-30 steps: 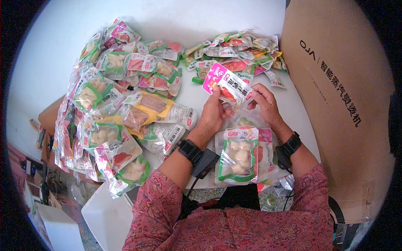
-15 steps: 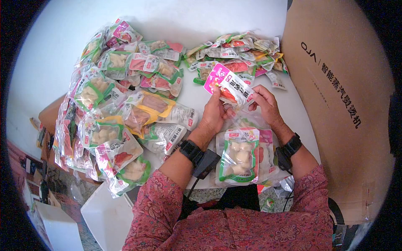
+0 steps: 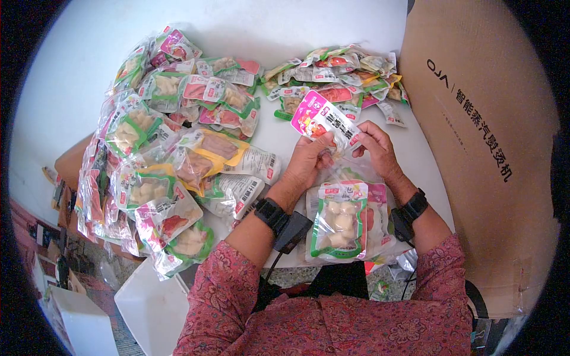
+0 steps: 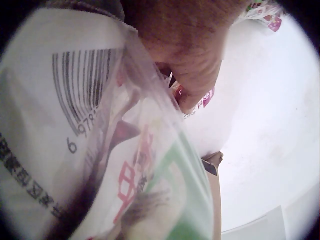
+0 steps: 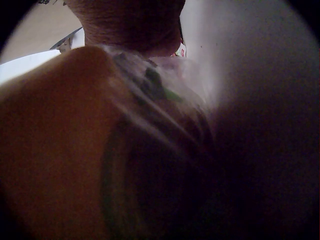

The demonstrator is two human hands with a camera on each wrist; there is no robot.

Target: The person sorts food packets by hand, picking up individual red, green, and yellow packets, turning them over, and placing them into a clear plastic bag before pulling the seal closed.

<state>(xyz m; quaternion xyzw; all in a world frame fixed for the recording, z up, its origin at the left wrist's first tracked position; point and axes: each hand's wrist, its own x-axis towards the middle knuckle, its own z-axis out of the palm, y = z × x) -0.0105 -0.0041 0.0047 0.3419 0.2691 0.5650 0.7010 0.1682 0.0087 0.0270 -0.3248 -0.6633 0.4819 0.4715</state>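
Note:
Both hands hold a small pink-and-white food pouch (image 3: 320, 118), tilted, its pink end at upper left. My left hand (image 3: 307, 161) grips the lower left edge, thumb lying along it. At the pouch's right end, my right hand (image 3: 377, 148) pinches the corner between thumb and fingers. Just below the hands stands a clear plastic bag (image 3: 380, 252) filled with pouches; a green-edged pouch of pale round pieces (image 3: 340, 222) faces up in it. In the left wrist view, the bag's barcoded pouch (image 4: 82, 82) lies close below the left hand (image 4: 185, 40). The right wrist view is dark.
Filled clear bags of pouches (image 3: 142, 133) are heaped on the left of the white table (image 3: 279, 139). A smaller pile of loose pouches (image 3: 338, 74) lies at the back. A tall cardboard box (image 3: 481, 196) borders the right side. A white bin (image 3: 151, 302) stands below, at left.
The left thumb has slid down from the pouch's printed face to its lower edge, uncovering more of the pink end. The right hand keeps its pinch; the filled bag stays in place.

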